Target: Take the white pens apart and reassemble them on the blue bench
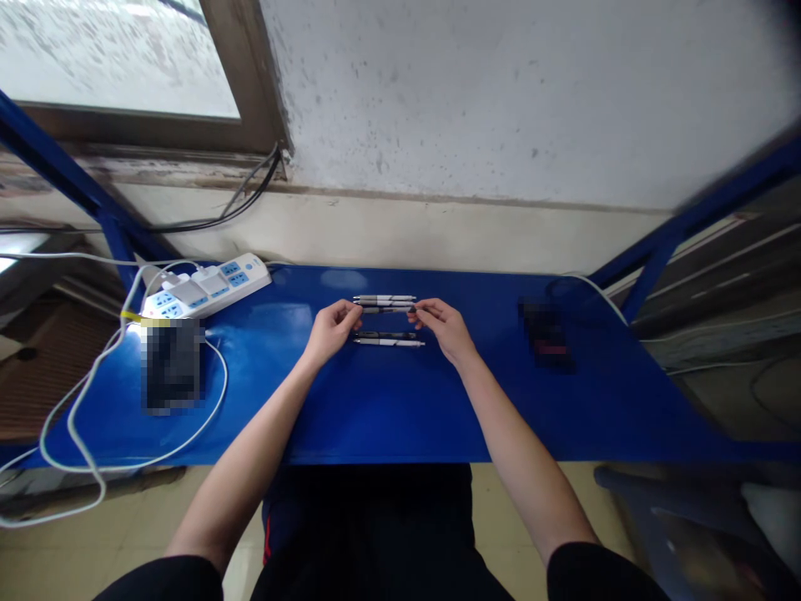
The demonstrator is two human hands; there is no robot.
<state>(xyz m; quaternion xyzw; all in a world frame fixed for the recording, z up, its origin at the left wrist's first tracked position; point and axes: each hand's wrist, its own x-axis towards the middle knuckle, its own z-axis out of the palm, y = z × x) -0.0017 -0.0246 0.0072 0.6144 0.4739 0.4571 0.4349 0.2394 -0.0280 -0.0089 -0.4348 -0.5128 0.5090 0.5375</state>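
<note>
Blue, smooth-topped bench (388,409) stands against a white, dark-spotted wall (488,108). My left hand (334,327) pinches the left end of a slim, dark-tipped pen (385,310) between thumb and fingers; my right hand (445,328) pinches its right end, fingers narrow. The pen lies crosswise between both hands, at the middle of the bench. White-and-grey pens (394,298) lie parallel just beyond it. Nearer me lie a black pen (386,335) and a white-and-black pen (391,342). White power strip (255,269) with blue sockets: far left.

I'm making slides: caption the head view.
Left hand and right hand hold a pen among other pens, blue tabletop beneath.
</note>
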